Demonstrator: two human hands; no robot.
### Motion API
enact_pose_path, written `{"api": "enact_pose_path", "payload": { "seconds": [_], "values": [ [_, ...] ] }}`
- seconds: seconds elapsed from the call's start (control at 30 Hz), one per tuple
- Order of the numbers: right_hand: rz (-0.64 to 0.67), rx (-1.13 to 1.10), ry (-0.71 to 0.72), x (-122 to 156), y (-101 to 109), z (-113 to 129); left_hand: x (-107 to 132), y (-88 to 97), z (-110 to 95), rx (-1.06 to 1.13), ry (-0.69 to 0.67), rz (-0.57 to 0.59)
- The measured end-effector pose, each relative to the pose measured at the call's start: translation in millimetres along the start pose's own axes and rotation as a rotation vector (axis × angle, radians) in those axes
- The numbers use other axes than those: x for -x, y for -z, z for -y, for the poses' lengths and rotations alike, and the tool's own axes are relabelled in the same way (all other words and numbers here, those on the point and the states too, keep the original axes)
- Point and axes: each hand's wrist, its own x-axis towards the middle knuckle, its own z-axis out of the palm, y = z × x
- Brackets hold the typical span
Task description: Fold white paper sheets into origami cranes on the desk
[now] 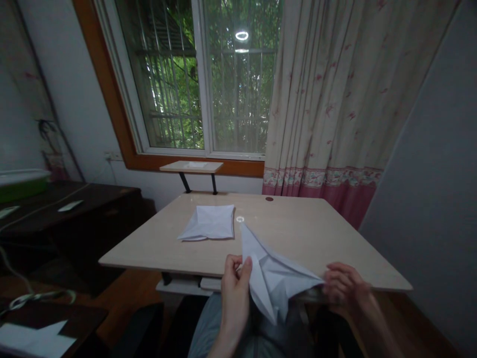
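Observation:
A white folded paper [274, 273] with several pointed flaps is held up over the front edge of the desk. My left hand [236, 283] is closed on its left side, thumb on top and fingers curled behind. At the paper's right point is my right hand [345, 283], slightly blurred, with its fingers pinched at the tip. One upper point of the paper reaches toward the middle of the desk, and other flaps hang down over my lap. Farther back on the desk [298, 228] lies a second folded white paper [210, 222], roughly square with creased edges.
A small raised shelf [192, 166] stands at the desk's back left. A dark table [74, 214] with a green basin [24, 186] is at the left. White paper [37, 340] lies on a dark surface at lower left. Behind are a barred window and a curtain [328, 99].

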Motion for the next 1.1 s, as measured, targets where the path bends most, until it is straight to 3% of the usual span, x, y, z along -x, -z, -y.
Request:
{"api": "enact_pose_path", "payload": {
  "seconds": [0.03, 0.1, 0.2, 0.33, 0.43, 0.57, 0.7, 0.83, 0.97, 1.1],
  "values": [
    [-0.042, -0.008, 0.053, 3.9, 0.6, 2.7, 0.1, -1.4, 0.8, -0.028, -0.015, -0.003],
    [0.123, 0.141, 0.071, 11.1, -9.2, 5.8, 1.4, -4.9, 0.3, -0.060, -0.048, 0.015],
    [0.176, 0.443, 0.117, 9.4, -43.5, 0.3, 4.3, -10.8, -3.5, -0.007, -0.038, 0.104],
    [0.205, 0.643, 0.400, -11.4, -80.6, -15.3, -0.4, -14.7, -6.0, 0.194, 0.091, 0.146],
    [0.298, 0.816, 0.544, -24.7, -96.8, -15.4, -17.8, -12.2, -11.4, 0.304, 0.159, 0.126],
    [0.496, 1.128, 0.676, -55.9, -128.9, -2.4, -56.0, 0.8, -37.6, 0.246, 0.130, 0.207],
    [0.591, 1.312, 0.693, -114.3, -177.1, 3.9, -108.4, 29.6, -70.5, 0.154, 0.323, 0.426],
    [0.685, 1.311, 0.700, -172.3, -227.2, -4.3, -178.3, 74.6, -86.0, -0.104, 0.360, 0.390],
    [0.807, 1.266, 0.612, -212.8, -267.2, -37.1, -241.9, 119.5, -80.0, -0.335, 0.359, 0.367],
    [0.977, 1.267, 0.451, -234.8, -288.5, -89.7, -273.8, 149.7, -55.4, -0.567, 0.332, 0.301]
  ]
}}
